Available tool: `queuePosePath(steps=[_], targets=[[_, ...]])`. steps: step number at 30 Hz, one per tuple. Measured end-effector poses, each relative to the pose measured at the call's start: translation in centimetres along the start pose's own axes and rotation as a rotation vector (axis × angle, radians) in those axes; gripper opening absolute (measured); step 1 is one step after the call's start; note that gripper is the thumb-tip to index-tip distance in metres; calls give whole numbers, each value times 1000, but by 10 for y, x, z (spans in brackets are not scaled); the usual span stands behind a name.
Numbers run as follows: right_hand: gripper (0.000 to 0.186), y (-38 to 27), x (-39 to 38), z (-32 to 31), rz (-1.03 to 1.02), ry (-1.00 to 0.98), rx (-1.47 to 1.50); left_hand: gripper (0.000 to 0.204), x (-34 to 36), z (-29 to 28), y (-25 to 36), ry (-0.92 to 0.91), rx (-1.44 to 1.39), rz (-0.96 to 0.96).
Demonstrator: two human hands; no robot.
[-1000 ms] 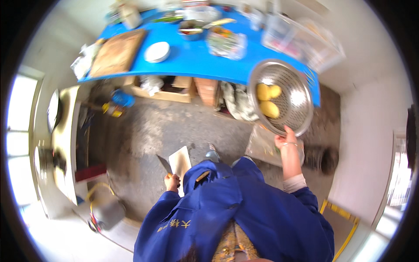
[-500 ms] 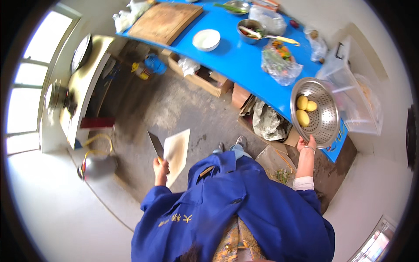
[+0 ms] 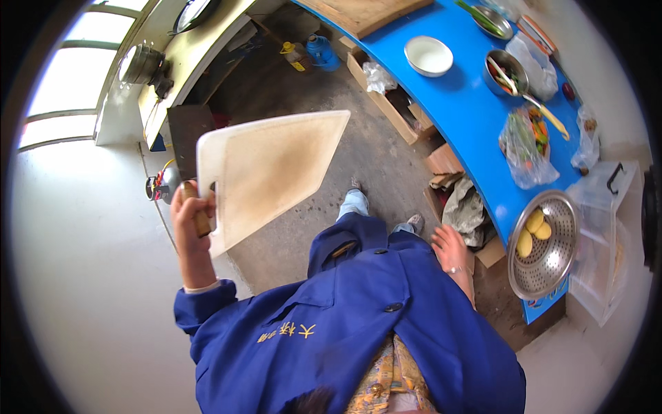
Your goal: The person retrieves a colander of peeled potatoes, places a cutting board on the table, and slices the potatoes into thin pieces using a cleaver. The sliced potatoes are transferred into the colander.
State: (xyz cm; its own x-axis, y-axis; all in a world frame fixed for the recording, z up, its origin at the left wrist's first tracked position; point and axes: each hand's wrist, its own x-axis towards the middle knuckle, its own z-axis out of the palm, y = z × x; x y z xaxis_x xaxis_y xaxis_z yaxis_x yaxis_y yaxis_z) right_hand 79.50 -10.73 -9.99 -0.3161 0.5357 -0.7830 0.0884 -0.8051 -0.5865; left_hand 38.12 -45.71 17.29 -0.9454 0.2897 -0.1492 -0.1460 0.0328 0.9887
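My left hand [image 3: 186, 224] is raised on the left, closed around the wooden handle [image 3: 201, 222] of a knife and the slotted edge of a white cutting board [image 3: 269, 172]. The board is held up at a tilt, its middle stained brown; the knife's blade is hidden. Beside my body, my right hand [image 3: 450, 247] hangs with fingers stretched, somewhat blurred and holding nothing. To its right, a perforated metal colander [image 3: 557, 265] rests at the near end of the blue table [image 3: 476, 138]. Inside it lie three peeled yellow potatoes [image 3: 525, 243].
On the table are a white bowl [image 3: 428, 56], a metal pot [image 3: 495, 81], a bag of vegetables [image 3: 524, 148] and a wooden board [image 3: 365, 14]. Cardboard boxes [image 3: 386, 103] sit underneath. A clear plastic bin [image 3: 600, 269] stands right; a counter [image 3: 200, 55] and a gas cylinder [image 3: 165, 185] are left.
My right hand has let go of the colander and drawn back toward my body. My left hand has lifted the cutting board and knife higher. My view has turned leftward.
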Motion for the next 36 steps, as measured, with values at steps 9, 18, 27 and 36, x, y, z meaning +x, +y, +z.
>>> queuePosePath(steps=[9, 18, 27, 36], targets=[[74, -72, 158, 392, -247, -599, -309, 39, 134, -44, 112, -217, -35, 167], [46, -128, 200, 526, -486, -114, 54, 31, 404, 11, 124, -183, -56, 243], [56, -251, 274, 541, -381, 275, 149, 32, 669, 208, 78, -447, 284, 244], [51, -289, 347, 548, -340, 696, 165, 31, 829, 387, -9, -586, 732, 771]])
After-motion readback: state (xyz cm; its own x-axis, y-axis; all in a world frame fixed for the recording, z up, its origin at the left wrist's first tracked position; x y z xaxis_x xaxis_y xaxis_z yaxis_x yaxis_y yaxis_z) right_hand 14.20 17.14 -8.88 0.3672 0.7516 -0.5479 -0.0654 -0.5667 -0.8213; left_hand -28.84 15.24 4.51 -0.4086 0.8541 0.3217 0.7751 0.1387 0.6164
